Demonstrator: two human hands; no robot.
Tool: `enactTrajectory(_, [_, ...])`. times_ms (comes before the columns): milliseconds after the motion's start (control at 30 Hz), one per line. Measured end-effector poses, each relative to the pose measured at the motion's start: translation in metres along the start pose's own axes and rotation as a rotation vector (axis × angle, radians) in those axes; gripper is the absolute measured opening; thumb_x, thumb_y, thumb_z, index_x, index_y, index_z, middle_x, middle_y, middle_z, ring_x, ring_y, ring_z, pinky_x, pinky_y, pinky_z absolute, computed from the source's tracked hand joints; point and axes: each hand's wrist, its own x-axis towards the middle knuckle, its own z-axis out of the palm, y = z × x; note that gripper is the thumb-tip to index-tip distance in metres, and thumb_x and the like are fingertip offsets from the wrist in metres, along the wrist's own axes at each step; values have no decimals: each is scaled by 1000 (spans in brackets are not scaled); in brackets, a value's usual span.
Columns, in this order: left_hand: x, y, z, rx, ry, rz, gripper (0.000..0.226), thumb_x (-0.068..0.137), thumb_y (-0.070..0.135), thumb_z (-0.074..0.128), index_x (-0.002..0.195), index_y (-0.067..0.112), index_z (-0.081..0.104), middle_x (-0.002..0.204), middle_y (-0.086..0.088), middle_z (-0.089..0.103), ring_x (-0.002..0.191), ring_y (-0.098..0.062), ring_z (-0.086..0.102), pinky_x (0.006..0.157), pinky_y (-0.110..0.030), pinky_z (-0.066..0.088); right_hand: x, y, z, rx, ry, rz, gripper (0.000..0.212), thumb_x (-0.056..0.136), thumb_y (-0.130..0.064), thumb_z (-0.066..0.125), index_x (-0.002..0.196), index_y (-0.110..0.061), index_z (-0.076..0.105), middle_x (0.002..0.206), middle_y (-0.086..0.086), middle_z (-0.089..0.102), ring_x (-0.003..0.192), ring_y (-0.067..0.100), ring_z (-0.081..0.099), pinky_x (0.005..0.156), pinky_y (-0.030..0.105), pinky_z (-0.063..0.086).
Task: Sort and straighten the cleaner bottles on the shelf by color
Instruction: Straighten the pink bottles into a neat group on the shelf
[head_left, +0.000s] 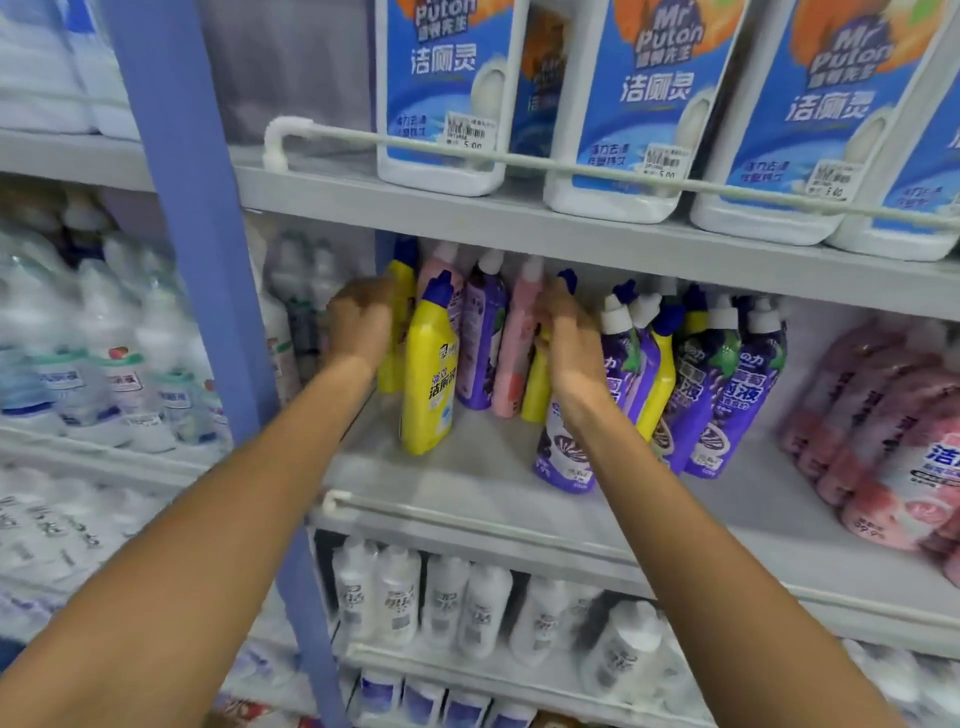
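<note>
1. Head view, grip first: my left hand (358, 325) is curled around a yellow bottle (396, 332) at the back left of the middle shelf (493, 483), fingers wrapped on its left side, so it looks to be grasping that bottle just below the blue cap.
2. My right hand (566, 338) reaches into the middle of the row, fingers bent over another yellow bottle (535, 384); that bottle is mostly hidden behind my palm, and I cannot tell whether the fingers are clenched on it or only resting against it.
3. Between my two hands stand a front yellow bottle (428, 384) nearer the shelf's front edge, a purple bottle (483, 343) and a pink bottle (519, 348) behind it, all leaning a little to the right.
4. Just beside my right wrist a purple bottle with a white cap (566, 457) tilts forward, and further right is a crowded purple and yellow group (717, 384), bottles touching and leaning against one another.
5. At the right end of this shelf lies a cluster of pink bottles (883, 441), tilted towards the front.
6. Surface and room: the shelf is pale grey with a white rail (467, 519) along its front edge and a blue upright post (208, 260) on its left.
7. On the shelf above stand large white jugs with blue labels (623, 114); below are white bottles (415, 603); left of the post are blurred clear bottles (104, 364).
</note>
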Motion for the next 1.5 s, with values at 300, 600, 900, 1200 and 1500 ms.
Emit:
enactTrajectory(300, [61, 30, 29, 70, -178, 123, 38, 70, 56, 59, 90, 25, 69, 105, -8, 73, 98, -25, 66, 89, -37, 52, 79, -9, 31, -143, 123, 5, 36, 109, -18, 38, 131, 3, 56, 134, 21, 60, 125, 33, 55, 70, 19, 31])
enactTrajectory(600, [89, 7, 66, 443, -335, 230, 38, 91, 15, 66, 123, -4, 64, 132, -23, 63, 116, -23, 57, 76, -20, 30, 111, 31, 58, -224, 169, -77, 45, 97, -35, 60, 130, -5, 53, 129, 17, 64, 120, 31, 60, 86, 22, 38])
enactTrajectory(900, [100, -16, 56, 605, -259, 307, 21, 87, 28, 73, 104, 17, 70, 117, -10, 72, 112, -32, 65, 76, -26, 37, 117, 80, 67, -298, 238, 122, 59, 97, -54, 59, 112, 4, 59, 109, 20, 70, 99, 30, 69, 71, 26, 41])
enactTrajectory(1200, [85, -12, 23, 287, -262, 81, 25, 55, 25, 85, 79, 25, 77, 93, -4, 78, 87, -20, 72, 84, -36, 61, 74, 72, 63, -446, 188, 65, 61, 94, -61, 56, 106, -2, 59, 97, 19, 72, 90, 36, 71, 78, 42, 58])
enactTrajectory(1500, [38, -29, -22, 172, -94, 49, 55, 50, 52, 78, 100, 29, 70, 93, 1, 77, 87, -28, 74, 79, -47, 62, -19, 52, 46, -153, 34, -2, 30, 89, -51, 72, 97, -27, 57, 96, -4, 70, 88, 14, 69, 76, 29, 52])
